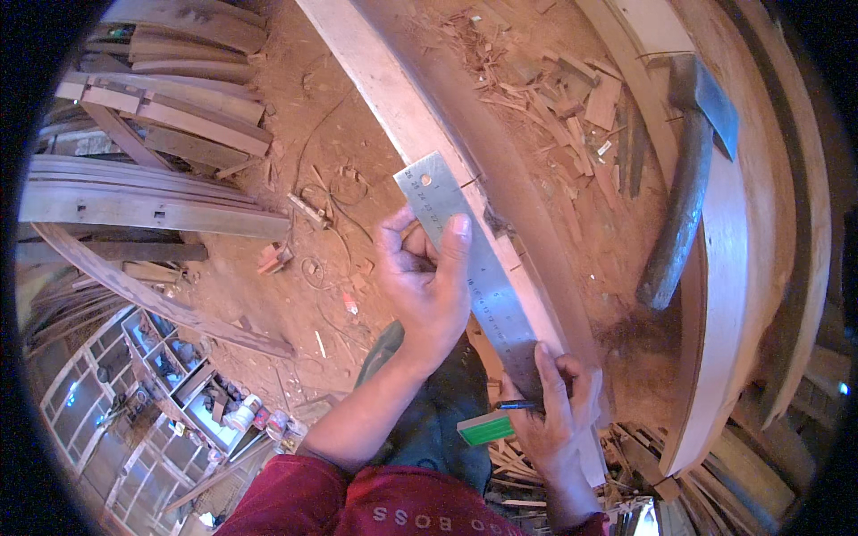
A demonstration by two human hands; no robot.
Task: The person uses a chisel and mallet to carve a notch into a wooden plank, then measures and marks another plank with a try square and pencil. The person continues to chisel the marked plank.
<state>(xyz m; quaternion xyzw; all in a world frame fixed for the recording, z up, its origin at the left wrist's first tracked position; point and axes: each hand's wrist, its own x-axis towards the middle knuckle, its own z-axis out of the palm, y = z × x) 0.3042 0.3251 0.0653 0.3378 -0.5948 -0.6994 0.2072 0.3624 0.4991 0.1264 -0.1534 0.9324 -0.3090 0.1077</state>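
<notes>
A wide steel ruler (490, 279) with a hole near its far end lies along a long, curved wooden beam (398, 116). My left hand (427, 281) grips the ruler's left edge, thumb on its face and fingers curled beside it. My right hand (559, 406) presses the ruler's near end, with fingers closed round it and a dark pen (514, 405) sticking out to the left. Below the pen shows a green-faced block (485, 429); whether it joins the ruler I cannot tell. Short dark lines and a rough knot mark the beam beside the ruler.
To the right, an adze-like tool (684, 192) with a metal head rests on curved timbers (719, 330). Stacked planks (152, 196) stand at left. Wood scraps (572, 103) and a cord (308, 147) lie on the brown floor. A shelf with containers (192, 384) stands lower left.
</notes>
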